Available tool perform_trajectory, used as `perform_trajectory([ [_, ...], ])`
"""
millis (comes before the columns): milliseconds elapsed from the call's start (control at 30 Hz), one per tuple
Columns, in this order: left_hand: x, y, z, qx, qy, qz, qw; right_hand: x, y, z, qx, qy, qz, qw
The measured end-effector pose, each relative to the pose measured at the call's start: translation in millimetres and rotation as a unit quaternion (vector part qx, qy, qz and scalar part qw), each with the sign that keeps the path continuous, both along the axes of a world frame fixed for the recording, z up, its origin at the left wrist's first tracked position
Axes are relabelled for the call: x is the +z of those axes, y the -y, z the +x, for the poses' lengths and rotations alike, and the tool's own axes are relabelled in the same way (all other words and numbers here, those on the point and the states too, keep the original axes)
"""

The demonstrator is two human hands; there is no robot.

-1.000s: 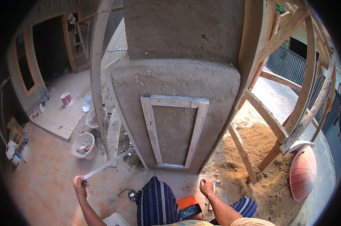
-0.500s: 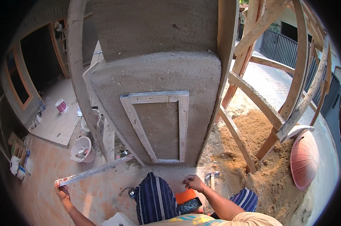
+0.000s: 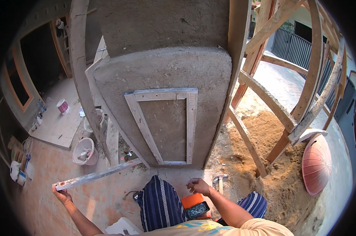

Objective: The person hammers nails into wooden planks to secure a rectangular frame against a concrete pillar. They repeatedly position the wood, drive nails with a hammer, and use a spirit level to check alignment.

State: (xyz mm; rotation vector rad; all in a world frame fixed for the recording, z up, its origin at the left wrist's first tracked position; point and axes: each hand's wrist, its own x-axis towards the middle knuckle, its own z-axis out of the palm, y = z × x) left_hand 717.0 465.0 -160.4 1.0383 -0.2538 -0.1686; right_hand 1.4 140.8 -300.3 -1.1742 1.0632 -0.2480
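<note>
My left hand [image 3: 63,196] grips the outer end of a long, pale, cement-stained wooden batten [image 3: 95,177]. The batten slants up to the right, its far end by the foot of the plastered pillar [image 3: 162,72]. In front of my knees my right hand [image 3: 199,186] is closed in a pinch, and a thin nail [image 3: 189,177] appears to stick up from its fingertips. Just below that hand sits an orange box [image 3: 193,200] with a dark tray of nails [image 3: 197,210]. A frame of similar battens [image 3: 190,126] lies against the pillar's face.
A hammer [image 3: 220,184] lies right of my right hand. Wooden scaffold braces [image 3: 268,98] stand over a sand heap [image 3: 251,135], with a reddish dome-shaped basin [image 3: 317,165] beyond. Buckets [image 3: 86,152] stand at left, and upright boards [image 3: 78,51] flank the pillar.
The outer end of the batten has swung slightly left with my left hand. My right hand has shifted a little left, and a thin nail now shows at its fingertips. The view has tilted slightly.
</note>
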Motion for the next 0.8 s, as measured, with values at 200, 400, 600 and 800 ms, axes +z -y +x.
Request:
perform_trajectory([
  [200, 11.6, -33.7, 4.6, -0.019, -0.019, -0.007, 1.000, 10.2, -7.3, 11.7, 0.061, -0.009, 0.010, 0.998],
  [400, -13.4, 26.3, -59.6, 0.062, -0.111, -0.043, 0.991, -22.2, -12.9, 7.0, 0.061, -0.040, 0.032, 0.997],
  [600, -112.8, 50.1, -87.5, -0.022, -0.146, -0.047, 0.988, -60.8, -9.7, -17.4, 0.043, -0.115, 0.072, 0.990],
  [800, -182.8, 87.4, -121.9, 0.065, -0.247, 0.017, 0.967, -102.0, -5.4, -60.4, 0.014, -0.217, 0.046, 0.975],
])
